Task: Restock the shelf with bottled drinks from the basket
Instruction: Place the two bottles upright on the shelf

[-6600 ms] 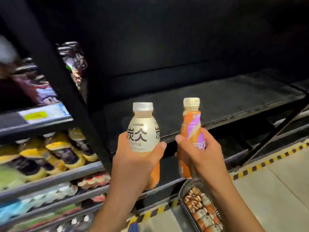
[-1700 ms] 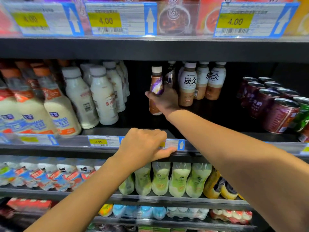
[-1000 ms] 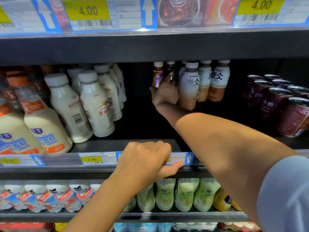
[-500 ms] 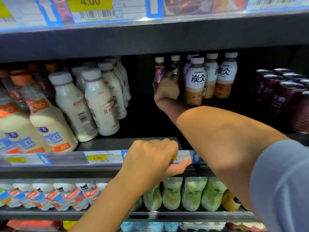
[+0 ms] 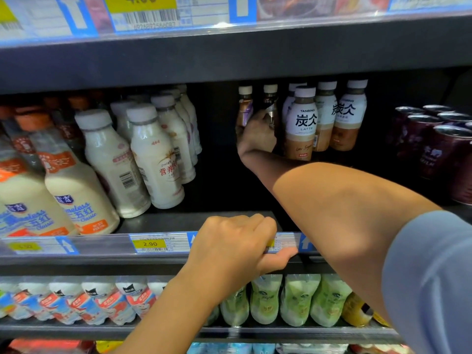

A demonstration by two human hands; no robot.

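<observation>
Bottled drink (image 5: 244, 108), slim, purple-labelled, upright deep on the shelf (image 5: 204, 221), held low on its body by the right hand (image 5: 256, 136), fingers wrapped round it; judged not yet released. Touching the fingertips, just right of the grip: second slim bottle (image 5: 271, 104), dark. Close against the knuckles, further right: latte bottle (image 5: 303, 126), with more of its kind behind. Well left of the grip: white milk bottles (image 5: 153, 154). Below and nearer than the grip: left hand (image 5: 235, 251), curled over the price rail (image 5: 158, 243), seemingly bracing. Likely faults: tall, narrow drink tipped if let go off balance; second slim bottle or latte bottle dragged over by knuckles or wrist on withdrawal, for want of room; tags on the price rail dislodged under the bracing hand's weight.
</observation>
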